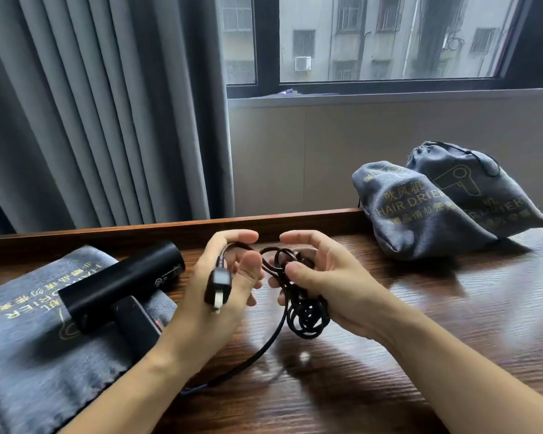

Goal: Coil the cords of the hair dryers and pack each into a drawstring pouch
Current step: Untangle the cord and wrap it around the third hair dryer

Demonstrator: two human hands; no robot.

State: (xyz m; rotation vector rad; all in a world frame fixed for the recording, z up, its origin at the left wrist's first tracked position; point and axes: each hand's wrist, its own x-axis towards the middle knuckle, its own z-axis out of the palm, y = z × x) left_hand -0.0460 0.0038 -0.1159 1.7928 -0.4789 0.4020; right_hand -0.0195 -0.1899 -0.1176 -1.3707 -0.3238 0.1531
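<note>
Hanging coiled inside the right hand (323,277) grip, the cord (308,314) loops leftward — left hand (229,277) pinching its plug end.

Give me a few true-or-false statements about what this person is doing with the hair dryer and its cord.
1. The right hand holds a bundle of coiled black cord. True.
2. The plug is in a wall socket. False: it hangs free at the left hand.
3. The black hair dryer lies on a flat grey pouch. True.
4. Two filled pouches sit at the table's right end. True.
5. The curtain covers the whole window. False: it hangs only on the left, and buildings show through the glass.
</note>
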